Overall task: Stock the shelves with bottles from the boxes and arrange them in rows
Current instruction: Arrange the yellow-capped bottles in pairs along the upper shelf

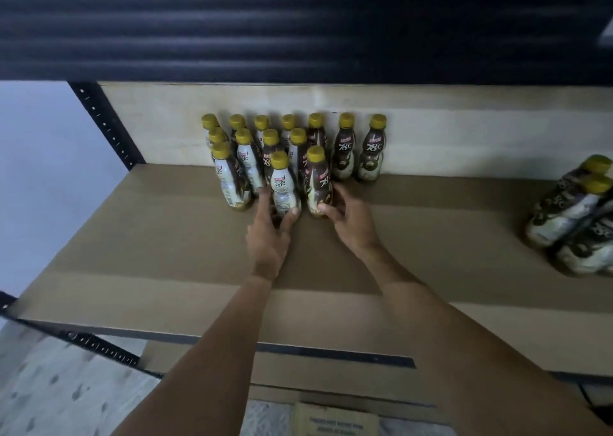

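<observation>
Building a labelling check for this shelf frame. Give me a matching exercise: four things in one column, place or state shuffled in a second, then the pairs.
1 left hand
2 right hand
3 black post
4 loose bunch of bottles

A at the right edge of the shelf
B grips the brown-label bottle
C grips the white-label bottle
D at the shelf's back left corner

Pairs: 1-C, 2-B, 3-D, 4-A
</observation>
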